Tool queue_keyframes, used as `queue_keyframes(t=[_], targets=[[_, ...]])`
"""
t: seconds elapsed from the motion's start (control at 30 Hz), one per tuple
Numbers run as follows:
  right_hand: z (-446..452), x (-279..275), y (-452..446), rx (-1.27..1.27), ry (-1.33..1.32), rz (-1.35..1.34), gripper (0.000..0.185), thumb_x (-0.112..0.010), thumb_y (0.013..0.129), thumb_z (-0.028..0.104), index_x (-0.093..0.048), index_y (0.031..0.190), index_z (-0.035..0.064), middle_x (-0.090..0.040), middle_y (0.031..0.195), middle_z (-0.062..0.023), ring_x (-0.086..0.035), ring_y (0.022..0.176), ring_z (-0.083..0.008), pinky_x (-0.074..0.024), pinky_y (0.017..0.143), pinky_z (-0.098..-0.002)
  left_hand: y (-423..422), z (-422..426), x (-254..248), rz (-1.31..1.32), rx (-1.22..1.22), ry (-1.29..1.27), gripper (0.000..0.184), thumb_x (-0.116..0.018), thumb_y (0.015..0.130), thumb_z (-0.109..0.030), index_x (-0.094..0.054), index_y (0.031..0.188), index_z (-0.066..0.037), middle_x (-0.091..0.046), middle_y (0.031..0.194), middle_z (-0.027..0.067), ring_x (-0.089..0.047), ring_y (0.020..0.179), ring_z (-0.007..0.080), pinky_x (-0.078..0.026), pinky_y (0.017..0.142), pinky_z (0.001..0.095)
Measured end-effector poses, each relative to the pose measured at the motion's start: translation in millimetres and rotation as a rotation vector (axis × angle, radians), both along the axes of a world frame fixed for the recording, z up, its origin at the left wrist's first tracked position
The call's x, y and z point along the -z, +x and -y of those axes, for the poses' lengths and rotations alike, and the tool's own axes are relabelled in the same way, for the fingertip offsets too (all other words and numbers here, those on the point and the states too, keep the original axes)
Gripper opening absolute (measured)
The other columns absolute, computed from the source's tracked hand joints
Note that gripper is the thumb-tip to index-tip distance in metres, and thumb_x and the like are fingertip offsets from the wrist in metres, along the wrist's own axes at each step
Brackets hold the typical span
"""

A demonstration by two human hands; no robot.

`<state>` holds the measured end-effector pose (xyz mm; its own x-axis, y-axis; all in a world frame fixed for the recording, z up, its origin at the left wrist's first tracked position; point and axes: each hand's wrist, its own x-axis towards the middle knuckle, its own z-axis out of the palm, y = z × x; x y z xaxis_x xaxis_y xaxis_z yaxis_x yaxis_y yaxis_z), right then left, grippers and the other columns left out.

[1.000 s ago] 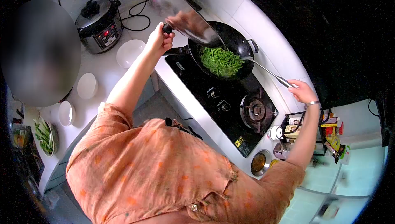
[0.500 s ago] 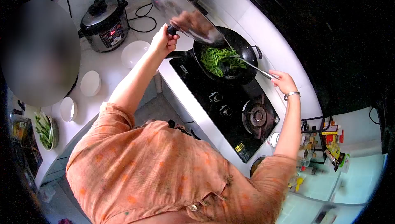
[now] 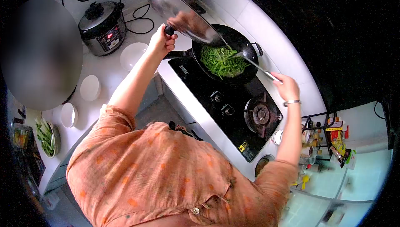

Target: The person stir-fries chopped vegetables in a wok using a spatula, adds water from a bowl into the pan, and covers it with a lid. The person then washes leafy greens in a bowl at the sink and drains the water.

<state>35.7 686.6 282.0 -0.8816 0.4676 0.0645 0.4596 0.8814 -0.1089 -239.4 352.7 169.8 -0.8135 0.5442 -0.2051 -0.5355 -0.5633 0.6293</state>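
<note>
My left hand point(image 3: 163, 41) is closed round the black knob of a large shiny lid point(image 3: 181, 12), which is tilted up over the left side of a black wok point(image 3: 239, 39). Cut green beans point(image 3: 223, 62) lie in the wok. With my right hand point(image 3: 287, 87), fingers wrapped round its handle, I hold a metal spatula point(image 3: 259, 67). Its head is in the wok at the right edge of the beans. The wok sits on the far burner of a black gas stove point(image 3: 223, 120).
An electric cooker point(image 3: 102, 29), a white plate point(image 3: 132, 56), two white bowls point(image 3: 90, 88) and a dish of leafy greens point(image 3: 48, 137) stand on the left counter. The bare burner point(image 3: 261, 113), a metal bowl point(image 3: 263, 164) and a condiment rack point(image 3: 318, 125) are at the right.
My right hand and the spatula have moved up and left from their place a second ago, closer to the wok. The beans have shifted and spread. The lid remains raised in my left hand.
</note>
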Motion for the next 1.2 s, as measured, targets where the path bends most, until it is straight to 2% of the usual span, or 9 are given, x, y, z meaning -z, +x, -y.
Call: queue_keyframes(t=[0.27, 0.3, 0.33, 0.5, 0.63, 0.67, 0.83, 1.0, 1.2], targets=[[-27, -62, -7, -0.114, 0.432, 0.133, 0.03, -0.064, 0.073, 0.014, -0.066, 0.099, 0.029, -0.063, 0.085, -0.0064, -0.06, 0.078, -0.0248, -0.0479, 0.067, -0.0366, 0, -2, 7, 0.036, 0.0, 0.024, 0.037, -0.031, 0.092, -0.042, -0.034, 0.075, -0.01, -0.045, 0.063, 0.0073, -0.026, 0.041, 0.0069, -0.021, 0.035, 0.0207], [-33, -53, -17, -0.118, 0.433, 0.131, 0.03, -0.064, 0.073, 0.014, -0.066, 0.099, 0.029, -0.063, 0.085, -0.0064, -0.06, 0.078, -0.0248, -0.0479, 0.067, -0.0366, 2, -2, 7, 0.037, -0.017, 0.023, 0.032, -0.033, 0.092, -0.043, -0.038, 0.084, -0.012, -0.046, 0.064, 0.0064, -0.027, 0.041, 0.0068, -0.021, 0.035, 0.0201], [-38, -41, -27, -0.126, 0.396, 0.167, 0.03, -0.063, 0.073, 0.015, -0.065, 0.099, 0.0292, -0.063, 0.086, -0.0063, -0.06, 0.079, -0.0247, -0.0479, 0.068, -0.0368, 3, -2, 8, 0.04, -0.033, 0.021, 0.028, -0.035, 0.091, -0.043, -0.042, 0.092, -0.015, -0.047, 0.066, 0.0056, -0.028, 0.041, 0.0067, -0.022, 0.034, 0.0195], [-38, -7, -50, -0.108, 0.228, 0.098, 0.029, -0.061, 0.076, 0.017, -0.064, 0.102, 0.0307, -0.064, 0.096, -0.0045, -0.06, 0.084, -0.0234, -0.0476, 0.072, -0.0345, 5, 2, 9, 0.056, -0.026, 0.031, 0.029, -0.034, 0.091, -0.043, -0.042, 0.091, -0.015, -0.046, 0.065, 0.0047, -0.028, 0.041, 0.0071, -0.022, 0.034, 0.0197], [-52, -17, -47, -0.135, 0.059, 0.024, 0.031, -0.061, 0.077, 0.017, -0.063, 0.107, 0.0235, -0.063, 0.101, -0.005, -0.06, 0.089, -0.0236, -0.0469, 0.077, -0.0329, 0, 5, 8, 0.048, -0.005, 0.028, 0.03, -0.033, 0.091, -0.044, -0.041, 0.091, -0.015, -0.044, 0.065, 0.0033, -0.028, 0.041, 0.0072, -0.021, 0.034, 0.0201], [-58, -16, -44, -0.172, -0.048, 0.003, 0.032, -0.059, 0.078, 0.014, -0.061, 0.11, 0.0173, -0.063, 0.104, -0.0074, -0.06, 0.092, -0.0223, -0.0457, 0.081, -0.0317, 2, 4, 6, 0.048, -0.005, 0.028, 0.03, -0.033, 0.091, -0.044, -0.041, 0.091, -0.015, -0.044, 0.065, 0.0033, -0.028, 0.041, 0.0072, -0.021, 0.034, 0.0201], [-48, 35, -33, -0.031, -0.361, -0.016, 0.032, -0.058, 0.08, 0.013, -0.059, 0.112, 0.0134, -0.063, 0.104, -0.0109, -0.06, 0.095, -0.0208, -0.0437, 0.084, -0.0302, -1, 1, 12, 0.02, -0.013, 0.068, 0.031, -0.032, 0.091, -0.045, -0.042, 0.09, -0.016, -0.045, 0.065, 0.003, -0.029, 0.042, 0.0068, -0.022, 0.034, 0.0201], [-29, 14, 6, -0.003, -0.181, 0.059, 0.031, -0.058, 0.08, 0.013, -0.06, 0.111, 0.0147, -0.063, 0.101, -0.0108, -0.061, 0.09, -0.0207, -0.0452, 0.08, -0.0303, -2, 1, 8, 0.043, -0.008, 0.019, 0.03, -0.034, 0.091, -0.044, -0.043, 0.09, -0.016, -0.045, 0.065, 0.0032, -0.029, 0.042, 0.0066, -0.022, 0.034, 0.0195], [-20, -26, 41, -0.007, -0.204, 0.082, 0.03, -0.059, 0.078, 0.018, -0.062, 0.107, 0.0204, -0.064, 0.098, -0.0096, -0.061, 0.087, -0.024, -0.0462, 0.077, -0.0326, -3, -2, 6, -0.002, -0.037, -0.035, 0.028, -0.035, 0.091, -0.043, -0.044, 0.091, -0.016, -0.047, 0.066, 0.0041, -0.029, 0.042, 0.0064, -0.022, 0.034, 0.0195]])
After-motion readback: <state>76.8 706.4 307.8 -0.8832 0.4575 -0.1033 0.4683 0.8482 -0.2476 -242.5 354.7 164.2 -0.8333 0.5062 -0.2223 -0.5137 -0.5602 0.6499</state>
